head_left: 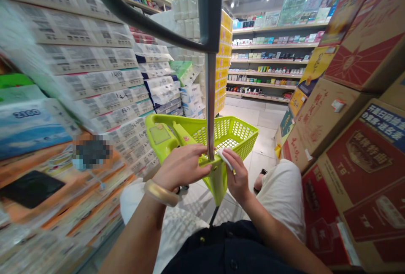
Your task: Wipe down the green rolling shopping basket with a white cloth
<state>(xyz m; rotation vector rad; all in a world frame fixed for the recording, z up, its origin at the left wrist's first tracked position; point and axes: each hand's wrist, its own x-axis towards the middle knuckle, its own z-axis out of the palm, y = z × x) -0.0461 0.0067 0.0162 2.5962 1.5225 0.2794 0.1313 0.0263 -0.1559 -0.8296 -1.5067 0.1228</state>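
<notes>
A lime-green plastic shopping basket cart [248, 132] stands between my knees, with a grey metal pole [210, 105] rising from its near end. My left hand [182, 164] lies palm down at the cart's top by the pole's foot, thumb and forefinger apart and reaching to the pole. Just right of the pole, my right hand [236, 177] is closed on a small white folded wipe [225, 159], pressed against the cart's green edge. Above, the pole joins a dark grey looped handle [152, 27].
Wrapped paper packs [95, 59] are piled on the left, with a black tablet-like object [33, 187] on an orange pack. Cardboard cartons [319, 126] are stacked close on the right. Stocked shelves [275, 46] stand beyond the tiled floor [243, 107].
</notes>
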